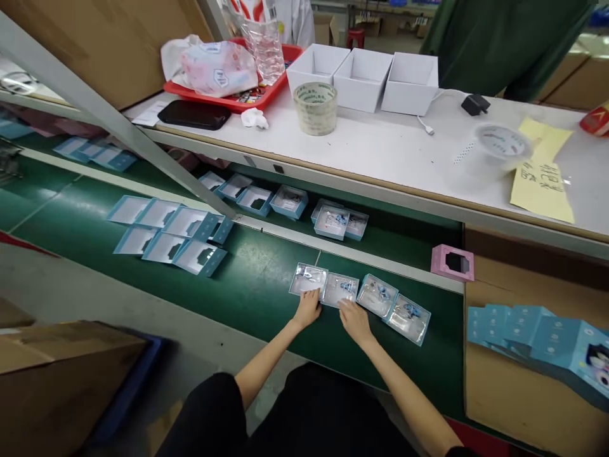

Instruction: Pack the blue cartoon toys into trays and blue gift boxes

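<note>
Four shallow boxes with clear tops and small blue-and-dark items inside lie in a row on the green belt in front of me. My left hand (308, 308) has its fingers curled at the near right corner of the leftmost clear-topped box (304, 277). By the near edge of the neighbouring clear-topped box (337, 289) is my right hand (355, 319), its fingers somewhat apart and touching the edge. To its right sit another clear-topped box (377, 295) and a tilted clear-topped box (409, 318).
Open blue boxes (183, 222) stand in rows on the belt (252, 279) at left. More boxes (288, 202) lie beyond the pale rail (290, 236). A pink box (453, 262) and blue cartons (542, 330) are right. The shelf (380, 149) above carries a tape roll (314, 109) and white boxes (362, 79).
</note>
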A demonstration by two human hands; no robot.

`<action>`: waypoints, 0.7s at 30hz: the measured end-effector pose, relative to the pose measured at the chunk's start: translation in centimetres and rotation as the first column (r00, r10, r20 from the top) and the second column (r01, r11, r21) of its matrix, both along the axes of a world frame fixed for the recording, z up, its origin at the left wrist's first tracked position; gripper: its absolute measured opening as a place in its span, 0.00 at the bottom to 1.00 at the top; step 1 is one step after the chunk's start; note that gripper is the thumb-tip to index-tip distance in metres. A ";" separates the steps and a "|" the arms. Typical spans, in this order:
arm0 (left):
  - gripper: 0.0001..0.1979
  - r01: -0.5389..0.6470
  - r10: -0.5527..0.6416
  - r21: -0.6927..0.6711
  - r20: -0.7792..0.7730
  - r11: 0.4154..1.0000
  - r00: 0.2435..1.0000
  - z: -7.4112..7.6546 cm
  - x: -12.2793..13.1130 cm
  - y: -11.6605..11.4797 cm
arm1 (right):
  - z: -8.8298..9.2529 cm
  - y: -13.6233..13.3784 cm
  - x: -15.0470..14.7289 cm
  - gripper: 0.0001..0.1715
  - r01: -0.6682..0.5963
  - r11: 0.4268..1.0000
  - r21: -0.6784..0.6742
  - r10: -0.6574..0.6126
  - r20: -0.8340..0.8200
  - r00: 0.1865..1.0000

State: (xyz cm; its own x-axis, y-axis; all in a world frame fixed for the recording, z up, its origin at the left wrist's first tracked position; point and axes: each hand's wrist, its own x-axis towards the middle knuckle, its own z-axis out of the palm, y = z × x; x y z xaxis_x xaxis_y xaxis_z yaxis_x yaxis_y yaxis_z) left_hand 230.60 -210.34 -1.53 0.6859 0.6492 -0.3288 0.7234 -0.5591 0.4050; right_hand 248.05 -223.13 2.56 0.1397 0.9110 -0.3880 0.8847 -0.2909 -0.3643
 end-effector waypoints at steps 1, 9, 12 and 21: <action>0.27 0.016 -0.016 -0.007 0.005 1.000 1.000 0.0 0.4 -0.2 | -0.3 -1.3 0.8 0.26 0.078 0.994 0.073 -0.081 0.041 0.996; 0.42 0.009 -0.009 0.000 -0.040 1.000 0.999 1.0 1.7 -2.4 | -4.8 -9.8 4.0 0.28 0.197 0.941 0.275 -0.212 0.029 0.977; 0.42 0.030 -0.032 -0.139 -0.010 0.990 0.999 1.9 1.5 -1.6 | -4.7 -11.1 3.6 0.29 0.219 0.925 0.309 -0.229 -0.005 0.973; 0.29 -0.253 0.262 -0.078 0.126 0.964 0.957 2.8 -1.5 7.2 | -0.2 -0.1 -1.5 0.25 0.283 0.901 0.328 -0.276 -0.070 0.959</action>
State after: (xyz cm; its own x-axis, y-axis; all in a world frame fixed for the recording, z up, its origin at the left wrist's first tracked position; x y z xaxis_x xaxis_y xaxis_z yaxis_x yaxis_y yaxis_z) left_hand 229.11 -203.16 1.30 0.5383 0.7914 -0.2897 0.7767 -0.3324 0.5350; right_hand 246.58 -223.24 2.35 0.4027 0.9122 -0.0760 0.7755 -0.3841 -0.5010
